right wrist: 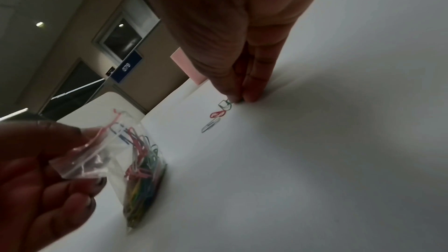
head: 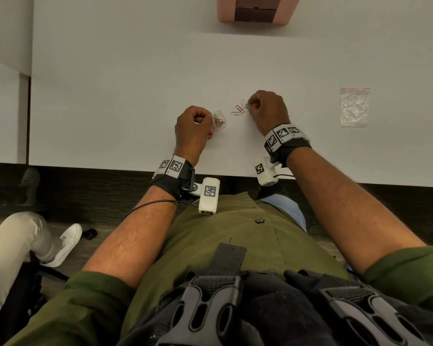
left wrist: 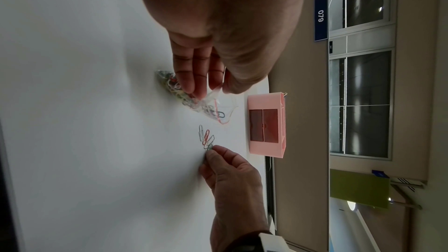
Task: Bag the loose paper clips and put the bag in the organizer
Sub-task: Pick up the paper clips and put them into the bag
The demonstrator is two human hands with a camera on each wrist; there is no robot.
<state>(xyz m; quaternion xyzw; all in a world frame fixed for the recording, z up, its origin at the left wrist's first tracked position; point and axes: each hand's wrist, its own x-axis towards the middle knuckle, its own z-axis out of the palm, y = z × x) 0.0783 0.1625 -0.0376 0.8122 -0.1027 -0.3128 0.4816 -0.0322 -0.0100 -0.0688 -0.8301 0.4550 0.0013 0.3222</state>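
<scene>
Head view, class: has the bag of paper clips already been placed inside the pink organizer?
No: the bag of paper clips is on the white table, gripped by the left hand, well short of the pink organizer.

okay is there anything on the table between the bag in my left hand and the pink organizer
Nothing visible does. The bag, pinched by the left hand, faces bare white table up to the pink organizer. The loose paper clips at the right hand lie off to the side, and the second bag lies further right.
</scene>
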